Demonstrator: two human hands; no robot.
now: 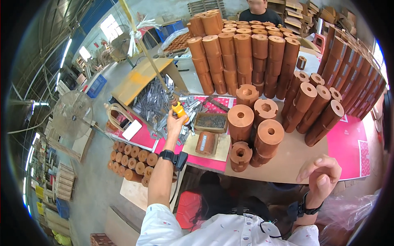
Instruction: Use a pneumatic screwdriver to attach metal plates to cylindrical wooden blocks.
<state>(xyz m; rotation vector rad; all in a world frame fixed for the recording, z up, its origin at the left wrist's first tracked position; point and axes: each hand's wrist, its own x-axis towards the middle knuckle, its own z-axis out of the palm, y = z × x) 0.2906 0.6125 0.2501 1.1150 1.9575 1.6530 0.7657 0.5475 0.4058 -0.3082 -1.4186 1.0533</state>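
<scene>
Over the surface point(287, 160), the left hand point(175, 123) held a yellow-handled tool point(179, 110) in a closed grip. The right hand point(322, 174) hung empty, fingers loosely curled. Steadying the brown cylinder point(206, 143) first seemed wise.

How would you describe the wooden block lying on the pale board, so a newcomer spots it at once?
Start at the worktable with its pink covering, then find the pale board near its front edge, right of the left hand with the yellow tool. The wooden block lies there on its side, alone, a metal plate on its face; neighbouring cylinders stand upright with holes.
</scene>
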